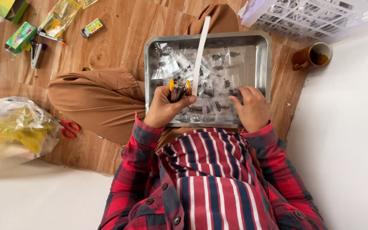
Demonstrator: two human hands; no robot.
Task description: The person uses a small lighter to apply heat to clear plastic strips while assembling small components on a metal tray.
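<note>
While left hand [165, 108] fingers clamp a yellow-handled stapler [179, 88] w/ white strip [201, 51] rising from it, right hand [252, 108] fingers press flat, holding nothing, on small clear packets [218, 76] filling the metal tray [265, 59] just beyond; strip looks bare, packets loose.

— How many staplers did you count?
— Two staplers [178, 89], one metal tray [260, 40], one red-handled pair of scissors [69, 128].
— Cups?
— One brown mug [313, 56], one white basket [311, 17].
</note>
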